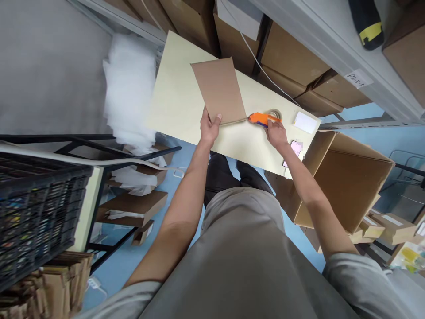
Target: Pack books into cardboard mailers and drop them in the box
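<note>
A flat brown piece of cardboard (219, 91) is held over the cream tabletop (172, 99). My left hand (210, 128) is closed on its near left edge, with the thumb on top. My right hand (276, 133) grips an orange utility knife (260, 118) with a blue underside, pointing left. The knife's tip is at the cardboard's near right corner; whether it touches or cuts I cannot tell. Just behind the knife lies a roll of tape (275, 113), partly hidden by it. To the right of my right hand lies a phone (294, 150) with a lit screen.
A white label pad (304, 122) lies at the table's right end. Cardboard boxes (292, 53) line the shelf behind. A large open carton (355, 181) stands at right. White foam wrap (129, 88) is at left, above a black crate (43, 212).
</note>
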Demonstrator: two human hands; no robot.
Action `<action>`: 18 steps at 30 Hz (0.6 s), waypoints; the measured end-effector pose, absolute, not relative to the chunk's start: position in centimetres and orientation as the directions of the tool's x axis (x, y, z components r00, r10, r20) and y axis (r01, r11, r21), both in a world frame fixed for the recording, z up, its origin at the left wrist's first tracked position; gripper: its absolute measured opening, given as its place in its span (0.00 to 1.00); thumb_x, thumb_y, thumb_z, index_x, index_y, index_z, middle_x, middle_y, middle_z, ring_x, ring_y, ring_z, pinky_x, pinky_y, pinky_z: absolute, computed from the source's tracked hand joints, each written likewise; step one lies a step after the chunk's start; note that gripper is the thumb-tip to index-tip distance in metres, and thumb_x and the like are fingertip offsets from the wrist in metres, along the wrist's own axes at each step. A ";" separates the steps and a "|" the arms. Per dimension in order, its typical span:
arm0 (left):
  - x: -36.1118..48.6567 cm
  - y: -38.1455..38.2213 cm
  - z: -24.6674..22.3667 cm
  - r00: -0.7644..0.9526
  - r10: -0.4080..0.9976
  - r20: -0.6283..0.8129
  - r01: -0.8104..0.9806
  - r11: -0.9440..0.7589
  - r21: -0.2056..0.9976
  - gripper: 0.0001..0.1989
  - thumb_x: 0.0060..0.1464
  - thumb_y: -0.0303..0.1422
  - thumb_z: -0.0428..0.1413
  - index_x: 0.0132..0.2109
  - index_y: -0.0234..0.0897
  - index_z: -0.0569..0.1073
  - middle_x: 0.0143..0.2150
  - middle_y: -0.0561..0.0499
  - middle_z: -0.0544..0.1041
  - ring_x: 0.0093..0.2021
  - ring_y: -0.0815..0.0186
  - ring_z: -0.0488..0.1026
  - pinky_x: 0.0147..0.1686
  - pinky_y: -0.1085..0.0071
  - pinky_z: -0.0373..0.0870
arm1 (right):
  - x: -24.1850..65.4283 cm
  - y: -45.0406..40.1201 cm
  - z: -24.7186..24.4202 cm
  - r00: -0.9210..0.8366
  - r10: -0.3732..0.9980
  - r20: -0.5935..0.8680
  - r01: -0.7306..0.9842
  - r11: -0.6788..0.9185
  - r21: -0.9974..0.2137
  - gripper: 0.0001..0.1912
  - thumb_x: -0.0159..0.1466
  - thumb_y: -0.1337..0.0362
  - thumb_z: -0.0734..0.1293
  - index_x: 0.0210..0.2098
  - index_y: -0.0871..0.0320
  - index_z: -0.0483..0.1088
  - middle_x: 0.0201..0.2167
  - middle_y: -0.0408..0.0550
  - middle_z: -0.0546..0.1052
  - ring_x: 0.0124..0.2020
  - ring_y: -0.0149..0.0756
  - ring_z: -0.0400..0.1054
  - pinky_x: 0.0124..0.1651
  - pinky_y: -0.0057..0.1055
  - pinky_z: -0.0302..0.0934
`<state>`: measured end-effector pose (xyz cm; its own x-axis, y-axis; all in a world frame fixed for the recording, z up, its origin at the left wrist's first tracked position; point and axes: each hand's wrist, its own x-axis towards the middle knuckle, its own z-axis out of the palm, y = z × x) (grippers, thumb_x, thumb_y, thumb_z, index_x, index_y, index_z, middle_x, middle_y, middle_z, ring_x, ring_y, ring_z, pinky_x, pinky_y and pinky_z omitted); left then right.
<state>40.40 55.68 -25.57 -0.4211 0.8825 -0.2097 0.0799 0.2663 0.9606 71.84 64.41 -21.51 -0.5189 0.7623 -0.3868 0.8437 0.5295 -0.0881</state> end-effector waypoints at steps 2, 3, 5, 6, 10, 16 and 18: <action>39.6 55.9 -25.2 -0.403 0.888 -0.220 0.073 0.271 0.960 0.43 0.60 0.66 0.64 0.73 0.51 0.70 0.76 0.39 0.75 0.79 0.52 0.70 0.80 0.47 0.62 | 70.9 66.9 -21.8 -0.568 0.730 -0.379 0.810 0.577 -0.104 0.26 0.85 0.56 0.54 0.67 0.71 0.67 0.52 0.68 0.85 0.56 0.55 0.79 0.67 0.53 0.69; 39.0 56.1 -25.0 -0.385 0.896 -0.221 0.075 0.269 0.960 0.43 0.60 0.66 0.65 0.73 0.51 0.71 0.75 0.40 0.76 0.78 0.51 0.71 0.80 0.46 0.63 | 70.6 67.5 -21.8 -0.587 0.711 -0.387 0.795 0.596 -0.110 0.26 0.86 0.55 0.52 0.67 0.71 0.68 0.52 0.68 0.85 0.56 0.54 0.78 0.67 0.52 0.69; 37.1 56.6 -24.5 -0.343 0.914 -0.216 0.090 0.261 0.961 0.42 0.58 0.64 0.67 0.71 0.50 0.73 0.73 0.40 0.78 0.77 0.49 0.72 0.80 0.45 0.63 | 70.0 67.3 -21.5 -0.619 0.667 -0.414 0.763 0.635 -0.119 0.27 0.86 0.55 0.51 0.66 0.71 0.68 0.52 0.67 0.85 0.56 0.54 0.79 0.66 0.52 0.69; 36.1 56.8 -24.3 -0.326 0.922 -0.208 0.109 0.255 0.961 0.42 0.57 0.62 0.69 0.71 0.49 0.74 0.72 0.39 0.78 0.77 0.48 0.72 0.80 0.44 0.63 | 69.5 66.7 -21.3 -0.638 0.640 -0.428 0.743 0.658 -0.123 0.26 0.86 0.57 0.51 0.65 0.71 0.68 0.52 0.68 0.85 0.56 0.54 0.78 0.67 0.52 0.69; 33.5 58.0 -23.9 -0.361 0.921 -0.144 0.249 0.245 0.937 0.37 0.58 0.51 0.71 0.70 0.47 0.76 0.73 0.40 0.77 0.82 0.41 0.63 0.84 0.39 0.51 | 65.3 61.8 -20.5 -0.691 0.572 -0.443 0.689 0.706 -0.164 0.21 0.81 0.70 0.54 0.64 0.74 0.71 0.51 0.68 0.86 0.54 0.54 0.79 0.70 0.51 0.67; 38.7 59.2 -24.0 -0.546 0.838 -0.007 0.389 0.260 0.884 0.33 0.69 0.47 0.61 0.77 0.48 0.70 0.86 0.46 0.60 0.90 0.47 0.29 0.87 0.37 0.29 | 56.7 53.5 -20.1 -0.704 0.545 -0.455 0.687 0.684 -0.244 0.22 0.81 0.73 0.53 0.67 0.77 0.68 0.50 0.65 0.86 0.53 0.48 0.81 0.70 0.44 0.68; 40.5 59.2 -23.8 -0.572 0.820 0.028 0.425 0.267 0.865 0.34 0.73 0.50 0.57 0.79 0.47 0.67 0.87 0.47 0.55 0.90 0.50 0.26 0.86 0.37 0.24 | 55.6 51.9 -20.3 -0.683 0.571 -0.455 0.712 0.660 -0.239 0.22 0.82 0.72 0.52 0.68 0.78 0.66 0.50 0.65 0.86 0.53 0.47 0.81 0.69 0.43 0.68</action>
